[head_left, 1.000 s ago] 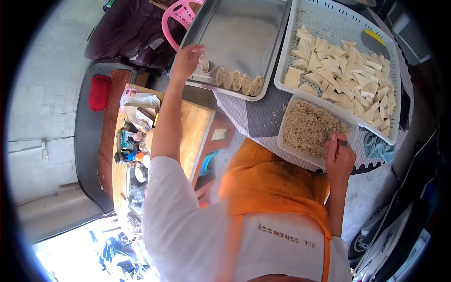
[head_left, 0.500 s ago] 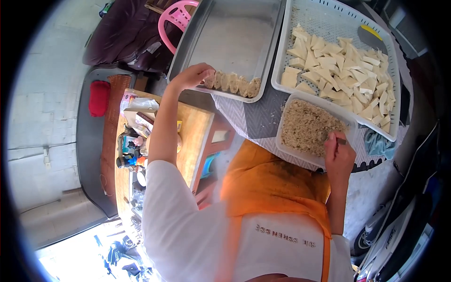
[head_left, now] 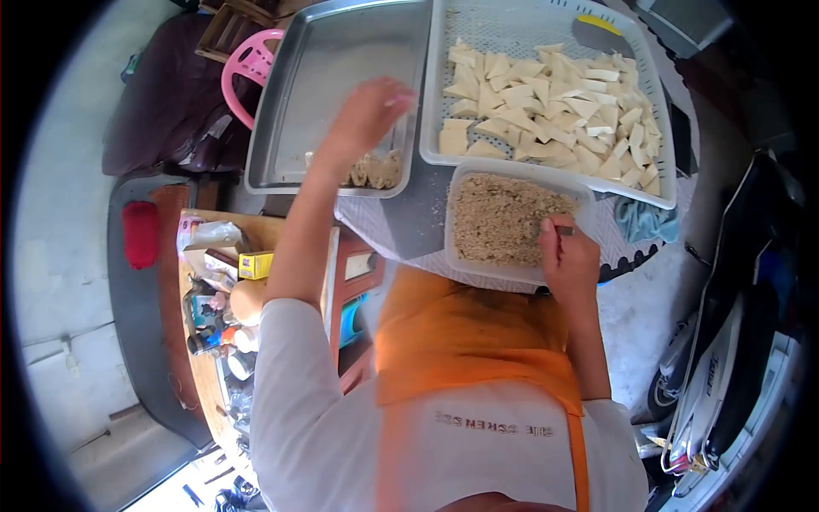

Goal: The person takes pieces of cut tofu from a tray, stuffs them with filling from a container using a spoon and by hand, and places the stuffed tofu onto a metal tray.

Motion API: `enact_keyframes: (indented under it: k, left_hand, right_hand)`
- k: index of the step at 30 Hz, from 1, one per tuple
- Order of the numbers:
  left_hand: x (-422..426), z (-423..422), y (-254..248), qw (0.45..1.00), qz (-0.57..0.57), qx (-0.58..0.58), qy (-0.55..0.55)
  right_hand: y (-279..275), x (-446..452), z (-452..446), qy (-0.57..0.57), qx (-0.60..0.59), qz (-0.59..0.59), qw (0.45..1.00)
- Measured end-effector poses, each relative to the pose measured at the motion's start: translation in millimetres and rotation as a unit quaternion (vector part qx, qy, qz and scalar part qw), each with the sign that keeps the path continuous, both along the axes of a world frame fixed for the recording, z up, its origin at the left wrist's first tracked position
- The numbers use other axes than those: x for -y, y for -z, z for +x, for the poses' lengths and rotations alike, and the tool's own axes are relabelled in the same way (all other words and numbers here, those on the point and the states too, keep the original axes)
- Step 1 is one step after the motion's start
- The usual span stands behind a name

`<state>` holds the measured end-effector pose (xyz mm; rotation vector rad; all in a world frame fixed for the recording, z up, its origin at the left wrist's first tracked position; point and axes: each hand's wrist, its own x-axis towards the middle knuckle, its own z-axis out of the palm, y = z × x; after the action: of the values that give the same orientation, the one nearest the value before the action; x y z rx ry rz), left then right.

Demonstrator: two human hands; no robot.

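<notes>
My left hand [head_left: 371,115] is over the metal tray [head_left: 328,64], fingers loosely bent and slightly apart, nothing seen in them. Partly behind my left wrist, a row of filled tofu pieces [head_left: 380,171] lines the tray's near edge. My right hand [head_left: 570,256] is closed on a small metal utensil [head_left: 564,230] at the right side of a plastic tub of minced filling [head_left: 499,218]; the utensil's lower end is hidden. Many pale tofu triangles [head_left: 546,107] are heaped in a white perforated basket [head_left: 433,128] beyond the tub.
A yellow-edged scraper [head_left: 601,32] lies in the basket's far part. A blue-green cloth [head_left: 644,222] is at the table's right edge. To the left are a pink chair [head_left: 247,68] and a wooden table [head_left: 200,341] with a yellow box [head_left: 255,265] and bottles.
My left hand set a filled piece at the left end of the row, then rose away to the right. The view has shifted, while my right hand has stayed at the tub with the utensil.
</notes>
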<state>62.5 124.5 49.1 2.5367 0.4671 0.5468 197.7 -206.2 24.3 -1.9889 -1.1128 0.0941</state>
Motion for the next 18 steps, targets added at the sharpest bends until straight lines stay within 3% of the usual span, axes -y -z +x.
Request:
enact_keyframes:
  k: [4,7,11,13,14,15,16,18]
  left_hand:
    - [37.4,71.1,18.8,0.991,0.117,-0.059,0.009]
    - [46.4,93.6,32.3,0.981,0.111,-0.158,-0.028]
    - [40.6,79.2,45.4,0.992,0.105,-0.049,-0.059]
    - [46.5,61.0,29.2,0.991,0.083,0.021,-0.106]
    - [52.4,51.4,17.3,0.983,-0.122,0.098,-0.097]
    - [61.8,39.7,1.2,0.928,-0.321,0.169,-0.085]
    - [73.6,29.4,-7.4,0.828,-0.505,0.232,-0.072]
    - [99.6,13.2,-10.9,0.809,-0.543,0.223,-0.034]
  right_hand:
    - [-3.8,-0.4,0.1,-0.004,-0.009,-0.008,1.0]
    - [-5.3,-0.3,-0.3,0.002,0.003,-0.004,1.0]
    - [-1.8,0.2,0.0,0.007,0.014,0.004,1.0]
    - [-0.4,-0.3,3.3,0.007,0.028,0.002,1.0]
    - [0.2,-1.1,5.5,0.015,0.027,-0.001,1.0]
    - [0.5,-2.3,7.9,0.022,0.028,-0.004,0.999]
    - [0.3,-3.1,9.8,0.029,0.029,-0.007,0.999]
    - [-0.5,-5.7,12.5,0.042,-0.022,0.013,0.999]
